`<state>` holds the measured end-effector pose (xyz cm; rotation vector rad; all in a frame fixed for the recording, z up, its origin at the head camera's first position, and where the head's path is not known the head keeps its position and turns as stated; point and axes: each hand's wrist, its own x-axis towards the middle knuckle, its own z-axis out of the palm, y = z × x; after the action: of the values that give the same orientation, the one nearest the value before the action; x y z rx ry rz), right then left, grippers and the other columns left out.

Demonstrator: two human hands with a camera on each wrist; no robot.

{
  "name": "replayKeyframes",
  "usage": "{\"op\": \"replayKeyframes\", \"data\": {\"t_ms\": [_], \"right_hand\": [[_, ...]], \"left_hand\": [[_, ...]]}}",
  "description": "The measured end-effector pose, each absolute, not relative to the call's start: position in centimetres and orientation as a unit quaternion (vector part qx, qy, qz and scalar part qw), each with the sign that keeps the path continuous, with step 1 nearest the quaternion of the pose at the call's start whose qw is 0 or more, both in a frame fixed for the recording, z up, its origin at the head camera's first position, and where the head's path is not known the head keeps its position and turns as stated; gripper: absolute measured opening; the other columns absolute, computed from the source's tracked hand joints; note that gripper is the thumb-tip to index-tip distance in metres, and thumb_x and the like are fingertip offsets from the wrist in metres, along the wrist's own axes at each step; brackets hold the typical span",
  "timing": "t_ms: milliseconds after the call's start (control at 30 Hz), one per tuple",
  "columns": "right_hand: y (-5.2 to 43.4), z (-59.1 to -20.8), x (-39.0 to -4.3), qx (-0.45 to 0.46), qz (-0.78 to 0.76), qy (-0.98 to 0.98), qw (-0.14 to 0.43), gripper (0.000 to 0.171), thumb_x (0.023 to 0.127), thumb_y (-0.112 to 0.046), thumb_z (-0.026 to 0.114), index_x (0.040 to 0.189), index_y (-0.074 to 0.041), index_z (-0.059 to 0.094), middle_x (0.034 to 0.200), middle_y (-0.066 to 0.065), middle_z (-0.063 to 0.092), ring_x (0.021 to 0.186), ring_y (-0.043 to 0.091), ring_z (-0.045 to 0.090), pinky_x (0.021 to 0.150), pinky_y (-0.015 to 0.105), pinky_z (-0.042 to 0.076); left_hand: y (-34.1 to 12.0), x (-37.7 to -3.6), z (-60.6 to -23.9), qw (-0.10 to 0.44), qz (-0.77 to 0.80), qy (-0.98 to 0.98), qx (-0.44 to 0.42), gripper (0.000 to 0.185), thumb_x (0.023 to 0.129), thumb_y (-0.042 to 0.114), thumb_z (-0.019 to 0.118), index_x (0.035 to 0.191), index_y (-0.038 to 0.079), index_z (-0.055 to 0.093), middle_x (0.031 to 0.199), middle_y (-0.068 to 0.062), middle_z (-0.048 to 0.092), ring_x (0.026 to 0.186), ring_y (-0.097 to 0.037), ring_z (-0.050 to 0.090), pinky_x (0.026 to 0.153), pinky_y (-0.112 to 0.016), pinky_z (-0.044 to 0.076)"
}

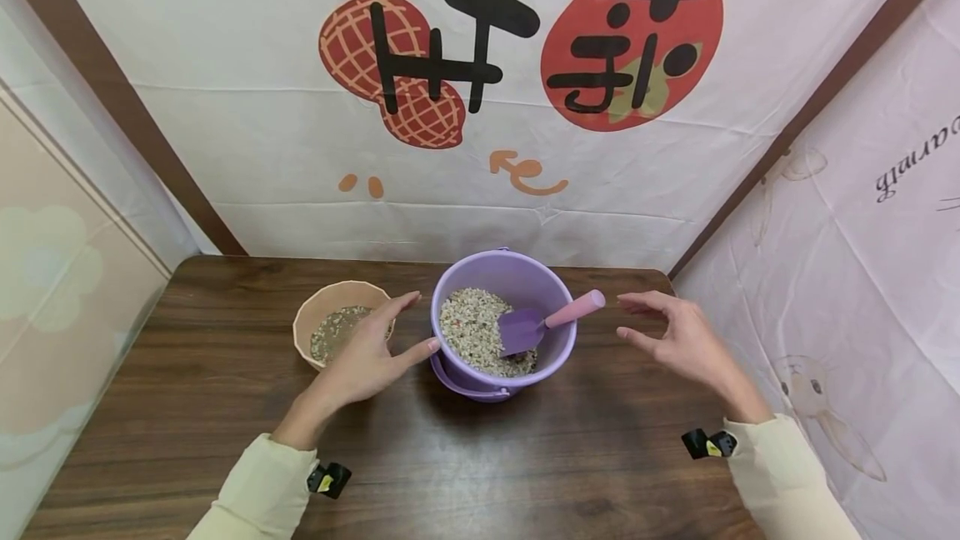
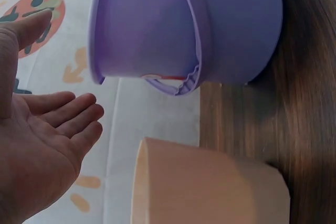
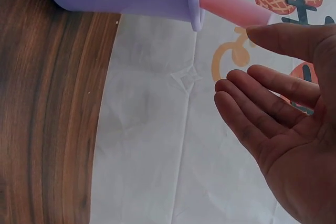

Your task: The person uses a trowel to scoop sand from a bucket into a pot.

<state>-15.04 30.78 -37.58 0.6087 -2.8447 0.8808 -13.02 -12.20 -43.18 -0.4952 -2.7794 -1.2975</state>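
Note:
A purple bucket (image 1: pixel 495 265) stands on the table, partly filled with pale gravel (image 1: pixel 474 330). A small shovel with a purple blade (image 1: pixel 521 332) and a pink handle (image 1: pixel 576 309) lies in it, the handle jutting over the right rim. My left hand (image 1: pixel 367 361) is at the bucket's left side, thumb close to the rim, fingers spread and holding nothing. It overlaps a peach bowl (image 1: pixel 306 325) that contains murky water and grit. To the right of the shovel handle, my right hand (image 1: pixel 686 340) hovers with fingers extended and palm bare.
The brown wooden table (image 1: pixel 480 473) backs onto a white printed cloth (image 1: pixel 262 140). More cloth hangs along the right side (image 1: pixel 862 273) and the left side (image 1: pixel 60 273). The bucket's purple handle (image 2: pixel 195 30) hangs down against its outer wall.

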Motion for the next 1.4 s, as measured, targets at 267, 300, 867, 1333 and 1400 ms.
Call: {"op": "replayKeyframes", "data": {"t_ms": [267,300,867,1333,1400], "right_hand": [[30.5,-37.6,-14.9,0.205,0.303,-0.930,0.047,0.045,0.082,-0.019,0.088,0.123,-0.008,0.072,0.119,0.010,0.072,0.104,0.030,0.070,0.086,0.047,0.057],[30.5,-37.5,-14.9,0.206,0.303,-0.929,0.044,0.046,0.081,-0.020,0.088,0.123,-0.008,0.071,0.119,0.010,0.072,0.104,0.029,0.070,0.086,0.047,0.057],[27.9,-35.5,-17.5,0.270,0.267,-0.925,0.028,0.063,0.072,-0.018,0.095,0.126,-0.002,0.068,0.121,0.012,0.071,0.109,0.029,0.069,0.094,0.047,0.054],[25.2,-35.7,-19.8,0.310,0.239,-0.919,-0.051,0.053,0.077,-0.015,0.091,0.124,-0.001,0.071,0.115,0.009,0.074,0.110,0.027,0.067,0.090,0.047,0.054],[24.9,-35.9,-20.0,0.321,0.240,-0.914,-0.064,0.051,0.079,-0.012,0.089,0.124,0.001,0.070,0.113,0.008,0.075,0.110,0.027,0.068,0.090,0.047,0.055]], "left_hand": [[-10.9,-13.2,-43.2,-0.020,-0.440,-0.885,-0.153,0.106,0.080,0.055,0.082,0.159,0.006,0.031,0.158,-0.020,0.037,0.145,-0.041,0.034,0.115,-0.061,0.030],[-10.8,-13.3,-43.2,-0.025,-0.445,-0.882,-0.154,0.111,0.077,0.056,0.084,0.159,0.006,0.029,0.160,-0.020,0.034,0.146,-0.041,0.032,0.115,-0.061,0.029],[-9.0,-15.3,-44.6,-0.003,-0.528,-0.819,-0.222,0.137,0.052,0.041,0.103,0.161,0.013,0.025,0.156,-0.014,0.038,0.142,-0.033,0.039,0.116,-0.057,0.030],[-8.7,-15.4,-44.9,-0.021,-0.522,-0.828,-0.206,0.140,0.053,0.047,0.101,0.162,0.012,0.021,0.160,-0.014,0.034,0.144,-0.032,0.037,0.116,-0.055,0.031],[-8.7,-15.3,-44.9,-0.026,-0.519,-0.830,-0.201,0.141,0.053,0.047,0.101,0.163,0.012,0.019,0.161,-0.014,0.032,0.145,-0.032,0.035,0.117,-0.055,0.030]]}}
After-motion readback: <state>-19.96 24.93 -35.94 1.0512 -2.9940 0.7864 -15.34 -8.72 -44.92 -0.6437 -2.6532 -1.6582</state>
